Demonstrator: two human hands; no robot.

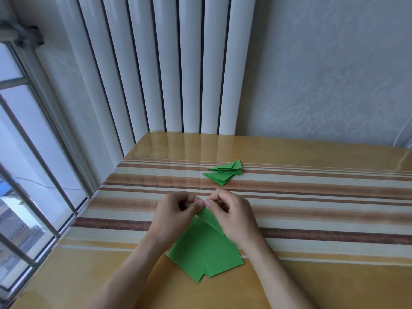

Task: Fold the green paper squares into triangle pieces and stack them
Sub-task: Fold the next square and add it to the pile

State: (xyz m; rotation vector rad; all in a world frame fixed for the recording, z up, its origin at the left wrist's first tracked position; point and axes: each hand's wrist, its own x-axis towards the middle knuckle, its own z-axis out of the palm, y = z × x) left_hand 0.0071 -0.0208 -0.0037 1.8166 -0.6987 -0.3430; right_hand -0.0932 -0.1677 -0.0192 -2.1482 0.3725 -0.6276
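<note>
Green squares [205, 253]: loose pile on the striped tabletop [312, 219], under the wrists.
Triangle stack [225, 172]: finished pieces, well beyond the hands.
Piece in hand [210, 219]: left hand [171, 217] and right hand [231, 217] fingers pinch it, mid-fold.
Next: likely crease firmly, then stack.

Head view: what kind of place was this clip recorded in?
Probably a room in a home, at a table by a window. A tall white radiator stands against the patterned wallpaper, a barred window looks onto buildings outside, and the table has a striped cloth under a glossy cover.
</note>
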